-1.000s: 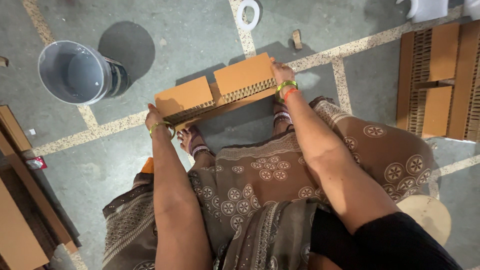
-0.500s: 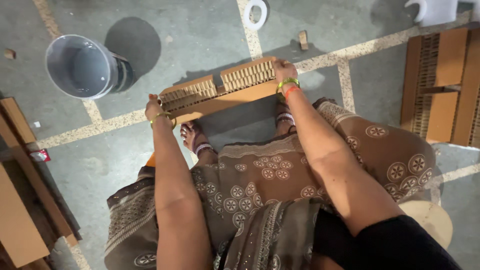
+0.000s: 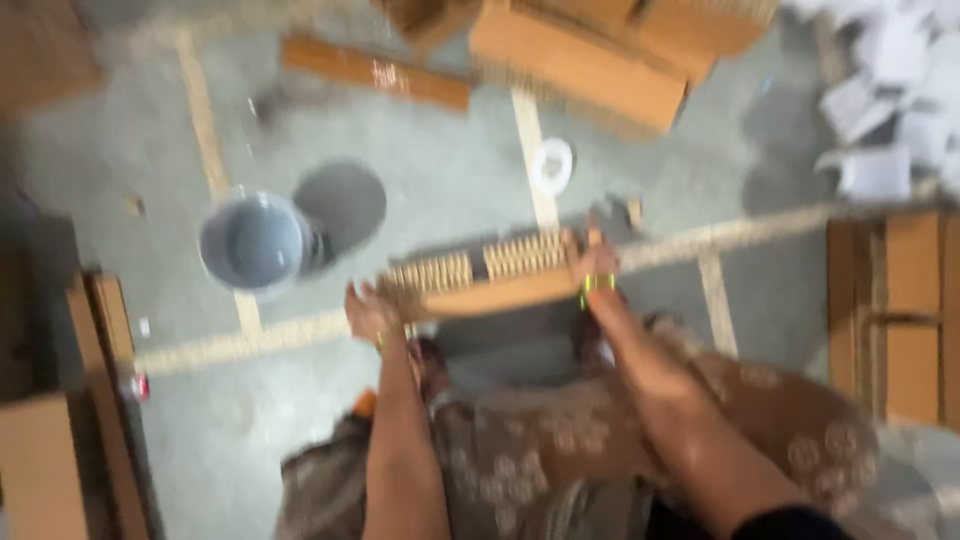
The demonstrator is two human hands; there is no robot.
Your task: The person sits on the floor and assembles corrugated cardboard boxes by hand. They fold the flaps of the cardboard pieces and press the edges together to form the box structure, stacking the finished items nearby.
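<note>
both hands, left hand (image 3: 368, 312) and right hand (image 3: 597, 268), have fingers clamped on the corrugated cardboard strip (image 3: 487, 285), whose unsupported middle could buckle.

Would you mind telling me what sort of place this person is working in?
Probably a small workshop that handles cardboard: corrugated cardboard pieces are stacked on a bare concrete floor, more sheets stand at the right, and a grey bucket sits nearby.

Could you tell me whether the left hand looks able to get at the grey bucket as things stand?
Probably not at once: the left hand grips the cardboard piece, though bare floor leads to the grey bucket.
</note>
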